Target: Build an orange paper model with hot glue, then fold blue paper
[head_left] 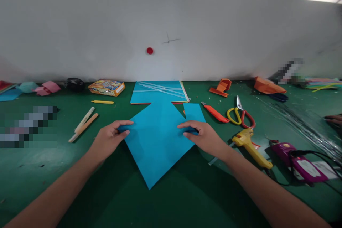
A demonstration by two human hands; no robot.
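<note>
A large blue paper sheet (160,142) is turned with one corner toward me, above the green table. My left hand (110,137) pinches its left corner between thumb and fingers. At its right corner my right hand (201,135) grips the sheet the same way. Behind it lies a stack of papers with a blue top sheet (149,94) and thin clear strips across it. A smaller blue paper piece (194,111) is just beyond my right hand.
To the right lie an orange cutter (216,113), scissors (249,118), a yellow glue gun (252,148) and a purple device with cables (296,162). Left are a patterned box (107,87), a yellow pen (103,102) and two sticks. A white partition (107,28) stands behind.
</note>
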